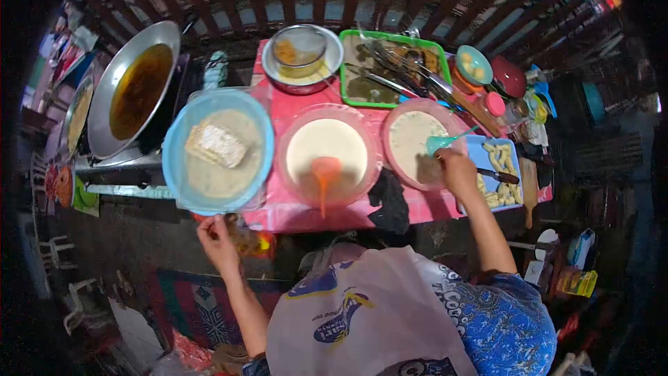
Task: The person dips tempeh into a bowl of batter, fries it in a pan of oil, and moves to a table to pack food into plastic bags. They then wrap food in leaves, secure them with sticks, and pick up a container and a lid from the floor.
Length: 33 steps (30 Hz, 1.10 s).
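Observation:
My left hand (216,237) is closed, thumb and fingers pinched together, fingertips right at the front rim of the light-blue basin (167,155). Inside that basin a flour-dusted pale block (217,145) sits in thin beige batter. My right hand (456,170) is closed over the right side of a pink basin (387,157) holding green-flecked batter; I cannot tell what its fingers hold. Just above them lies a green ladle (437,143). Beside that hand, a blue tray (476,147) carries pale yellowish pieces (502,159) and a dark-handled knife (499,175).
Between the basins stands another pink basin (282,157) of cream batter with an orange ladle (325,170). A wok (99,125) of brown oil is at left. Behind are a strainer (299,47) over a bowl and a green-rimmed tray (342,83) with tongs. A black cloth (390,202) hangs over the table edge.

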{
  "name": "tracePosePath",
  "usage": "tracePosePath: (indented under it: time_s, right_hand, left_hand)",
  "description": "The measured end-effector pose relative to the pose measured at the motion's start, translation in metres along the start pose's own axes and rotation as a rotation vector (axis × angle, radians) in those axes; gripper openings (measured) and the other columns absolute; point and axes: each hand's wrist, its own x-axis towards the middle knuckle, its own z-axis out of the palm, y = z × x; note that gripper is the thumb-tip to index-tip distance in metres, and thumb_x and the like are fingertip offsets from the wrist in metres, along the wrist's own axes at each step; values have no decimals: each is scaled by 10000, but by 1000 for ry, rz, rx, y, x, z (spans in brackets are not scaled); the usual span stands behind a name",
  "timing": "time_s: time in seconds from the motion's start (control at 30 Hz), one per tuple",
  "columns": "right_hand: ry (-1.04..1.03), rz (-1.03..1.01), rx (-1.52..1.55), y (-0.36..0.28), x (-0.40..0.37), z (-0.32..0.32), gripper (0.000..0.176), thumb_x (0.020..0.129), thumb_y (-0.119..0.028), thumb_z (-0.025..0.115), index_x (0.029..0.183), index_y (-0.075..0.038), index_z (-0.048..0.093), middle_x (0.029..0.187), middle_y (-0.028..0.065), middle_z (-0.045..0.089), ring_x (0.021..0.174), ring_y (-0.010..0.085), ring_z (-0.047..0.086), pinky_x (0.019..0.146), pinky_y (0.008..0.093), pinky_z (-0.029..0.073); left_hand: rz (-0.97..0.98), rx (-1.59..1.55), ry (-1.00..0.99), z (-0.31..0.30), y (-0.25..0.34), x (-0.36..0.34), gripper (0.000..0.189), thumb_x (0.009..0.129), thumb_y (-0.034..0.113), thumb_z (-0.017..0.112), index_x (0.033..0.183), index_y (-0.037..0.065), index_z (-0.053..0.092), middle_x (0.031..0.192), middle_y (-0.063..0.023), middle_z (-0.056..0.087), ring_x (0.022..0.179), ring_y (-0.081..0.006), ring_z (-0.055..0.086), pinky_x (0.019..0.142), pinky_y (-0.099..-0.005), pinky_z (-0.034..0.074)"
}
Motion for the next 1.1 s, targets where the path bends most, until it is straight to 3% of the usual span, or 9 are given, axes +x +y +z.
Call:
tracePosePath:
  time_s: [0.2, 0.23, 0.3, 0.37, 0.43, 0.67, 0.77, 0.83, 1.1]
  right_hand:
    - [84, -220, -575, 104, 46, 26, 175, 743, -136, 487, 868, -97, 602, 921, 70, 577, 959, 238, 491, 808, 377, 381]
    - [85, -220, -569, 109, 51, 34, 175, 743, -136, 487, 868, -97, 602, 921, 70, 577, 959, 238, 491, 808, 377, 381]
    - [-79, -221, -707, 118, 60, 50, 195, 773, -149, 448, 889, -103, 599, 1009, 66, 559, 1061, 209, 431, 850, 368, 348]
    - [84, -346, -723, 121, 53, 45, 207, 786, -152, 430, 899, -106, 597, 1016, 69, 574, 1022, 217, 495, 857, 348, 350]
    - [-424, -86, -509, 103, 47, 14, 206, 784, -143, 434, 904, -92, 593, 989, 93, 595, 935, 233, 568, 869, 365, 354]
    - [-383, 203, -288, 127, 62, 23, 343, 743, -195, 518, 1036, -18, 496, 914, 169, 605, 849, 300, 595, 732, 393, 461]
    - [-472, 129, 54, 157, 74, 36, 522, 587, -392, 681, 927, -19, 548, 903, 212, 588, 858, 331, 575, 728, 392, 459]
    - [-337, 51, 189, 182, 73, 62, 453, 585, -377, 690, 781, 2, 538, 733, 190, 571, 692, 321, 554, 630, 391, 439]
    - [-344, 33, 487, 199, 62, 70, 98, 704, -53, 593, 755, -35, 511, 691, 19, 499, 636, 107, 451, 574, 255, 398]
  left_hand:
    - [-30, -91, -959, 83, 106, -101, 237, 878, 197, 474, 1058, 50, 518, 1053, -63, 536, 975, -155, 498, 860, -286, 387]
    - [-467, -524, -1170, 111, 92, -111, 293, 878, 195, 473, 1128, 42, 486, 1135, -73, 499, 1023, -168, 478, 881, -298, 381]
    - [-282, -78, -1462, 169, 50, -133, 391, 869, 209, 490, 1204, 24, 411, 1192, -95, 456, 1060, -188, 457, 893, -311, 376]
    - [-337, -76, -1345, 215, 25, -154, 474, 855, 221, 514, 1244, 14, 341, 1199, -117, 443, 1075, -203, 450, 910, -315, 360]
    - [-236, -216, -1199, 253, 15, -166, 501, 847, 223, 524, 1250, 7, 319, 1195, -125, 444, 1078, -208, 448, 913, -314, 357]
    - [66, -251, -617, 328, -12, -171, 540, 773, 176, 585, 1214, -12, 335, 1113, -133, 480, 1011, -222, 479, 879, -324, 374]
    - [-212, 9, -1004, 349, -44, -149, 510, 732, 162, 606, 1141, -24, 366, 1090, -176, 439, 978, -271, 439, 857, -399, 351]
    - [161, -81, -491, 343, -25, -173, 641, 722, 130, 599, 1256, -19, 277, 1182, -199, 383, 1109, -309, 375, 945, -403, 287]
    - [-6, -660, -673, 312, 12, -173, 690, 760, 8, 546, 1327, 28, 155, 1298, -130, 277, 1224, -200, 245, 1027, -326, 187]
